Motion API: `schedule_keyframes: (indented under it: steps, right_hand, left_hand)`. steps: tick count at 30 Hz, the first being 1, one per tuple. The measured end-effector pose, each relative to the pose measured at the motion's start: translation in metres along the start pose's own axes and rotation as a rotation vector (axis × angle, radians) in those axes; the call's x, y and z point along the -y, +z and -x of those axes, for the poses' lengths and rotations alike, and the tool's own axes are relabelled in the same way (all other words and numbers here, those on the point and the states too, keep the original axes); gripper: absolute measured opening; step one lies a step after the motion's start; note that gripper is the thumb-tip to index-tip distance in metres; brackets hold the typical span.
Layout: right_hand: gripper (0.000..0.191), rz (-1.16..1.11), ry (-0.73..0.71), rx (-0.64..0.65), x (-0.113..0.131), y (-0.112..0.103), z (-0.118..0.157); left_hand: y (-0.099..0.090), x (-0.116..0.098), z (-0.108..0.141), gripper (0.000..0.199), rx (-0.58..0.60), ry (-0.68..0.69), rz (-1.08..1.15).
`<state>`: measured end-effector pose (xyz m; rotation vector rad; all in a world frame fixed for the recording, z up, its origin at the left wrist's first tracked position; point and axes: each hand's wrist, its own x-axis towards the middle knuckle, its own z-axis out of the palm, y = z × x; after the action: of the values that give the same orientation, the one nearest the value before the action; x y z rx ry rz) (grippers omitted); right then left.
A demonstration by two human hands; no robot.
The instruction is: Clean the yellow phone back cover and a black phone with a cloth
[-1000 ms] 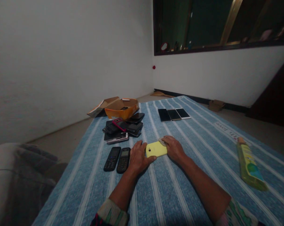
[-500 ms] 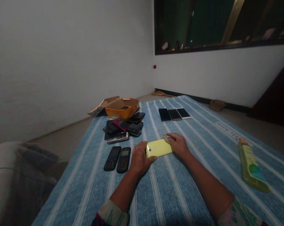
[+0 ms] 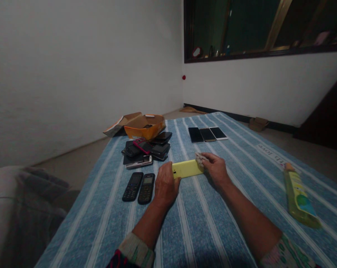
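My left hand point(image 3: 166, 184) grips the left end of a yellow phone point(image 3: 187, 168), thumb along its near edge and fingers behind it. The phone's back, with a small camera patch at its left, faces me. A crumpled pale cloth point(image 3: 200, 159) is pinched in my right hand point(image 3: 215, 169) and touches the phone's right end. Just left of my left hand lie two black keypad phones, one point(image 3: 132, 187) beside the other point(image 3: 146, 188).
Several phones are piled point(image 3: 140, 149) before an open orange box point(image 3: 144, 131). Farther back, three phones lie in a row, a black one point(image 3: 195, 135) leftmost. A bottle of yellow-green liquid point(image 3: 301, 199) lies at the right on the striped cloth point(image 3: 101, 223).
The yellow phone has tilted, with its back turned more toward me and its near edge raised. My right hand has shifted slightly right and up, and more of the pale cloth shows.
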<state>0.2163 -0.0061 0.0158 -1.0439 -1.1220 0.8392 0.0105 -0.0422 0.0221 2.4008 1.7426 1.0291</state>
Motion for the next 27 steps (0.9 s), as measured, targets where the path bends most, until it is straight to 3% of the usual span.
schedule_keyframes:
  steps: [5,10,16,27]
  right_hand:
    - [0.025,0.04,-0.074,0.08,0.009,-0.005,0.004]
    - [0.022,0.152,-0.142,0.23,0.024,-0.017,0.008]
    - [0.028,0.356,-0.25,0.369,0.044,-0.021,0.013]
    - [0.033,0.67,-0.31,0.489,0.06,-0.014,0.025]
  left_hand:
    - [-0.003,-0.001,0.005,0.039,-0.042,0.019,-0.02]
    - [-0.009,-0.004,0.011,0.026,-0.099,-0.021,0.156]
    - [-0.014,-0.01,0.009,0.025,-0.088,-0.133,0.442]
    - [-0.019,-0.004,0.013,0.019,0.024,-0.111,0.626]
